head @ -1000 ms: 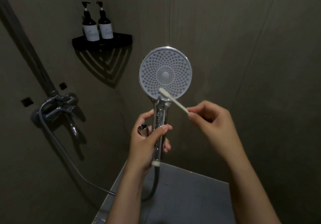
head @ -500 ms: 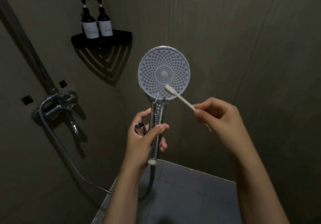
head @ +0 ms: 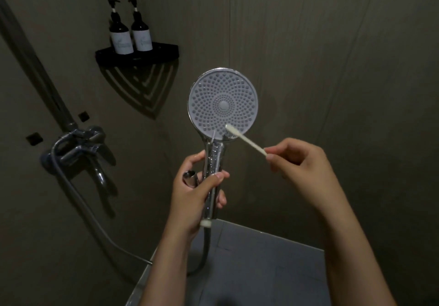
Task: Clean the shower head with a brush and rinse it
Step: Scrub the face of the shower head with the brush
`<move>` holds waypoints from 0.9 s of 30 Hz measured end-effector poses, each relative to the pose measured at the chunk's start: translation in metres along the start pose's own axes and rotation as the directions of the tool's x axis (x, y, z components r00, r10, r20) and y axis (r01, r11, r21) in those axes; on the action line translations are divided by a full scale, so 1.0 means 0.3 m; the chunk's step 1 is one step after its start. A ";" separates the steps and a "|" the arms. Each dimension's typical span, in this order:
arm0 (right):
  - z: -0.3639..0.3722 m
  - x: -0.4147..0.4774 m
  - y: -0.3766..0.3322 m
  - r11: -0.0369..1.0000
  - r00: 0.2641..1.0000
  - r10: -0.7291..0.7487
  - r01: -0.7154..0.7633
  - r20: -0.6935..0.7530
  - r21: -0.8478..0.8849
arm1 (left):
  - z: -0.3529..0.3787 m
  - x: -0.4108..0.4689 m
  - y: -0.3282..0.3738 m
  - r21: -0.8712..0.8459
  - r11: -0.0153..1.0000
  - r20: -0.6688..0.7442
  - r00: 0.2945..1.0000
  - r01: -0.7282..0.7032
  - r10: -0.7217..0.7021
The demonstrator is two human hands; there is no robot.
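Dim shower stall: left hand (head: 197, 194) grips shower head (head: 223, 104) face-up so right hand (head: 301, 163) pinching brush (head: 244, 139) can scrub the nozzles.

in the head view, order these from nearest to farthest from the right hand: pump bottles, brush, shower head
1. brush, pinched in the right hand
2. shower head, just up-left of it
3. pump bottles, far upper left on the corner shelf

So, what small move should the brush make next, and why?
Probably sweep the brush upward across the nozzles. Its tip sits at the lower edge of the shower head face, which the left hand holds upright, and the right hand pinches the handle end.
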State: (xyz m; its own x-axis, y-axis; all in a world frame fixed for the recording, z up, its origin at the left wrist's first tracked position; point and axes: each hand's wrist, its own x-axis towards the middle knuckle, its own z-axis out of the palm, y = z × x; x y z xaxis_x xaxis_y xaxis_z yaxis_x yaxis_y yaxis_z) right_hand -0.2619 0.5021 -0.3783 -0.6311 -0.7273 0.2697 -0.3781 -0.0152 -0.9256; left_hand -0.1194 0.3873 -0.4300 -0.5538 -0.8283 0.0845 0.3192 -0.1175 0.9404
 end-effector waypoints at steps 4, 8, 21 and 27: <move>0.041 0.006 -0.012 0.995 0.985 -0.097 0.097 -0.145 -0.012 | 0.011 -0.002 0.000 0.011 1.000 0.014 1.000 -0.008 0.008; 0.058 0.012 0.020 0.995 0.978 -0.092 0.082 -0.189 -0.058 | 0.007 -0.012 0.009 0.000 1.000 0.007 1.000 -0.008 0.008; 0.095 0.006 0.022 0.987 0.954 -0.161 0.148 -0.255 -0.069 | -0.010 -0.020 0.010 -0.010 1.000 -0.008 1.000 -0.006 0.006; 0.057 0.013 0.057 0.986 0.922 -0.165 0.142 -0.350 -0.090 | -0.018 -0.022 0.029 -0.003 1.000 -0.021 1.000 -0.019 0.019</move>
State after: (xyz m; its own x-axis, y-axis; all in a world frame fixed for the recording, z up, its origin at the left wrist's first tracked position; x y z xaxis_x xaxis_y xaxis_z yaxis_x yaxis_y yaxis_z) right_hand -0.2591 0.4872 -0.3977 -0.7567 -0.4277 0.4945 -0.5235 -0.0565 -0.8501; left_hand -0.1087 0.3887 -0.4241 -0.5315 -0.8417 0.0956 0.3320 -0.1032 0.9376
